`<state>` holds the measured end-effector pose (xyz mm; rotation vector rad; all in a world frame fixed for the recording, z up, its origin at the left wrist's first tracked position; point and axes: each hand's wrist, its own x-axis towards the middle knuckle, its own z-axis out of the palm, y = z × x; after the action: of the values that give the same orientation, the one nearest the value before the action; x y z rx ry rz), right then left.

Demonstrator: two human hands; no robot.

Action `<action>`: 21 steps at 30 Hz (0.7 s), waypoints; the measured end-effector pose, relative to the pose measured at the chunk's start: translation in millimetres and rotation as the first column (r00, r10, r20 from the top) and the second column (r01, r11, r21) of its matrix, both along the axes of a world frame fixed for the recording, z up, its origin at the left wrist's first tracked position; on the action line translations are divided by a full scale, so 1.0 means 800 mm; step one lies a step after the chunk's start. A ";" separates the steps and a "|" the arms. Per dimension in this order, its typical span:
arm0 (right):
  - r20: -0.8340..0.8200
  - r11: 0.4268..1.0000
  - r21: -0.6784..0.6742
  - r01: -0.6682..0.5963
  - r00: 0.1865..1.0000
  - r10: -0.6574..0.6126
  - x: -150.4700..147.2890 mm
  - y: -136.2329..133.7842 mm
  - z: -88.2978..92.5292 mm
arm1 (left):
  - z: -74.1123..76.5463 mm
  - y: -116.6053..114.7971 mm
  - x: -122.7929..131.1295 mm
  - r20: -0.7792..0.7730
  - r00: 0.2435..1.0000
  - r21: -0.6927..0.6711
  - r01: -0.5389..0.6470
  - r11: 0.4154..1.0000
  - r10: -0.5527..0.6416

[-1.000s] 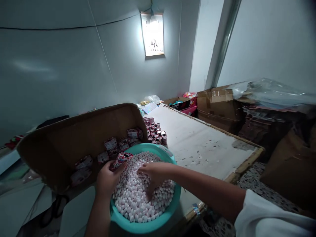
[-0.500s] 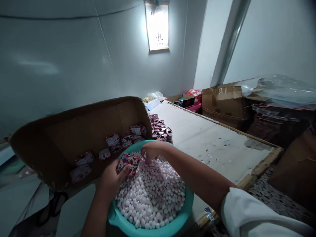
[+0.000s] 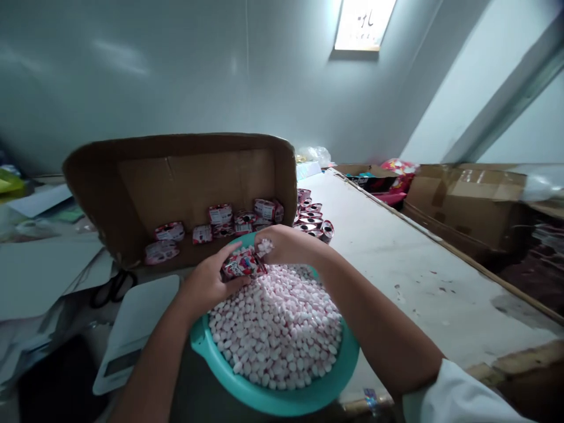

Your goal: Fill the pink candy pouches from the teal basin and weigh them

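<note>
Since a second earlier, the right hand point(image 3: 286, 245) had left the heap of candies point(image 3: 277, 329), where it had been dug in, and stood at the far rim of the teal basin point(image 3: 273, 400), against the open end of a small red-and-pink packet point(image 3: 241, 265). Its fingers were drawn together in a pinch on a few candies at the packet's mouth. The left hand point(image 3: 207, 285) was closed around the packet, thumb on top, holding it just above the candies near the basin's far-left edge. The pink and white candies filled the basin nearly to the rim. Just behind the basin, a cardboard box point(image 3: 145, 182) lay on its side, open toward the person, with filled packets point(image 3: 220, 214) scattered along its floor. More packets point(image 3: 312, 216) stood in rows just right of the box on the tabletop point(image 3: 396, 258). A white scale point(image 3: 136, 317) lay left of the basin, with scissors point(image 3: 112, 288) just beyond it. Brown cartons point(image 3: 467, 200) stood past the tabletop's right edge.
</note>
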<state>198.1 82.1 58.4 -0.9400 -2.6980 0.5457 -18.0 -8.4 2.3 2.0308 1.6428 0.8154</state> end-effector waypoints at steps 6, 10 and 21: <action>-0.009 0.988 -0.107 -0.110 0.994 0.110 -0.001 0.014 -0.003 | 0.005 -0.002 -0.001 0.072 0.997 -0.010 0.038 0.999 -0.037; -0.094 0.983 -0.124 -0.137 0.988 0.126 0.004 0.012 0.003 | 0.003 -0.004 -0.003 0.126 0.992 -0.027 0.021 0.999 -0.018; -0.319 0.972 -0.090 -0.216 0.931 0.177 -0.017 -0.014 0.001 | 0.000 -0.001 -0.003 -0.053 0.996 -0.024 0.075 0.997 -0.076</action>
<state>184.1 70.6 58.8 -0.5551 -2.5065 0.8334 -20.3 -9.2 2.7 2.1028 1.5857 0.7192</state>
